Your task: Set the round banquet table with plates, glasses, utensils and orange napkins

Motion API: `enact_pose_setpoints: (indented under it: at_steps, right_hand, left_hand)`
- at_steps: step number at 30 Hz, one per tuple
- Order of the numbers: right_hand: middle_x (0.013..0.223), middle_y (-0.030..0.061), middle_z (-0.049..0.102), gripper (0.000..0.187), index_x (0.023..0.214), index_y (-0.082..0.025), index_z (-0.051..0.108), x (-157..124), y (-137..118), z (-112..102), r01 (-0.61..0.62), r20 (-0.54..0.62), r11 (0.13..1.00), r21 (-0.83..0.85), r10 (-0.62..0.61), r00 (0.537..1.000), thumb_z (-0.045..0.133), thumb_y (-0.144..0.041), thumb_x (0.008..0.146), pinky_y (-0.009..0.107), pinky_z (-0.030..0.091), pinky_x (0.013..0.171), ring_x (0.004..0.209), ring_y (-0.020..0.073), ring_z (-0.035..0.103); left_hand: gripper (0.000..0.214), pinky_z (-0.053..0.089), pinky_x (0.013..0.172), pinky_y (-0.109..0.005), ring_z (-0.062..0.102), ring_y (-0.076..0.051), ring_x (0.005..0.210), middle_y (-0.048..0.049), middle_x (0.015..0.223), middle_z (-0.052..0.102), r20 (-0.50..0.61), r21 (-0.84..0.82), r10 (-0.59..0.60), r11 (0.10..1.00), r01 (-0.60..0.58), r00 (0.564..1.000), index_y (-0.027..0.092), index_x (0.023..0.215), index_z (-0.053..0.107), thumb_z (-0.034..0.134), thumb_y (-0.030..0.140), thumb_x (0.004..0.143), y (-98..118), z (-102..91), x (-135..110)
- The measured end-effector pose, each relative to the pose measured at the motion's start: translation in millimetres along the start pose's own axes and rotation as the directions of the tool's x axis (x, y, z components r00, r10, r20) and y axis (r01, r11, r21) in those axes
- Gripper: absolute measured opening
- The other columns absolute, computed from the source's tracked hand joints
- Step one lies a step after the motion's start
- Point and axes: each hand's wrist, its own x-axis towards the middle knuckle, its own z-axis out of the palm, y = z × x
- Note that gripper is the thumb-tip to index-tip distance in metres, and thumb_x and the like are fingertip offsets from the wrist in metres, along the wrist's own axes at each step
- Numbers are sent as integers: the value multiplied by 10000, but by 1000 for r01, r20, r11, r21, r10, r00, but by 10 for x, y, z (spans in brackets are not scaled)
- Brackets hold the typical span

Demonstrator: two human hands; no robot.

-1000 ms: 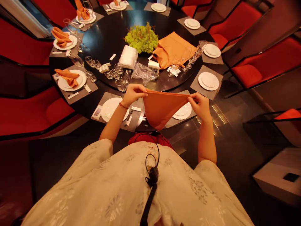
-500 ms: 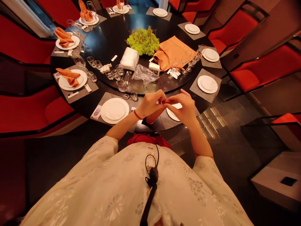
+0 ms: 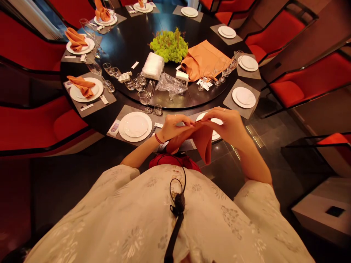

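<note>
Head view, inspected from above the person's chest. The left hand [image 3: 178,128] is closed to a pinch, thumb and fingertips [image 3: 188,122] gripping the top edge of an orange napkin [image 3: 202,140]. The right hand [image 3: 226,126] is likewise nearly closed, its fingers curled and pinching the same edge; the two hands meet at that edge, touching or just beside each other. The exact fold between the fingers is too small to confirm.

The napkin hangs from both hands in a narrow drape, on the near side of the centerpiece [image 3: 168,45], well apart from it. A red bracelet [image 3: 158,138] circles the left wrist; a ring [image 3: 224,109] sits on the right hand.

A plate [image 3: 135,126] lies on a grey mat [image 3: 128,110] nearer than the centerpiece, just left of the left hand. A second plate [image 3: 210,118] lies under the hands, partly hidden. A clear plastic bag [image 3: 170,84] lies just before the centerpiece, and a heap of orange cloth [image 3: 204,60] lies right of it.
</note>
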Motion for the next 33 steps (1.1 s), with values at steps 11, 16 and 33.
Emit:
enact_pose_setpoints:
  at_steps: [11, 16, 33]
  right_hand:
    - [811, -5, 713, 73, 882, -239, 722, -149, -158, -510, -75, -14, 996, -57, 74, 997, 687, -301, 899, 262, 525, 660, 726, 116, 657]
    - [838, 19, 731, 103, 877, -253, 749, -385, -140, -908, -296, -160, 948, -116, 276, 948, 758, -347, 837, 313, 547, 665, 736, 142, 674]
    - [1101, 218, 670, 602, 903, 63, 619, 1006, 2408, 394, -446, -288, 779, -441, 348, 892, 196, -351, 1012, 470, 355, 1032, 1086, 164, 622]
  left_hand:
    - [188, 504, 720, -269, 666, -159, 769, -80, 859, 727, 257, -147, -81, 982, 122, 963, 199, 774, 756, 718, 372, 836, -754, 414, -465]
    - [277, 485, 740, -273, 640, -168, 783, -91, 856, 706, 389, -91, -158, 974, 209, 908, 164, 792, 722, 631, 406, 891, -1075, 349, -721]
    - [220, 394, 693, -247, 497, -140, 707, 3, 711, 550, -37, 48, -715, 697, 716, 698, 180, 753, 530, 474, 285, 937, -2104, 573, -1472]
